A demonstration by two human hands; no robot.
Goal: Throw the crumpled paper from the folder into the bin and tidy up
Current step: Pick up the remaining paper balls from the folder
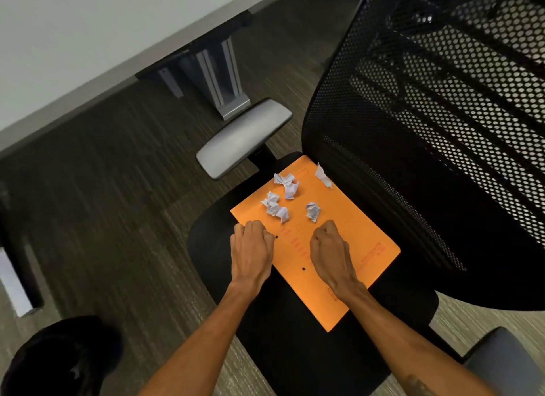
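An orange folder [348, 265] lies flat on the black seat of an office chair [283, 336]. Several crumpled white paper bits rest on its far half: a cluster [275, 205] at the left, another piece [287, 183] behind it, one piece [312, 211] in the middle and one piece [323, 175] by the backrest. My left hand [252, 248] is curled into a fist at the folder's left edge. My right hand [328, 248] is also fisted, resting on the folder just short of the middle piece. Whether either fist holds paper is hidden.
The chair's mesh backrest [442, 130] rises at the right, with grey armrests [244, 136] at the far left and at the lower right [501, 363]. A round black bin [62, 357] stands on the carpet at lower left. A white desk [88, 41] with a metal leg [218, 71] runs behind.
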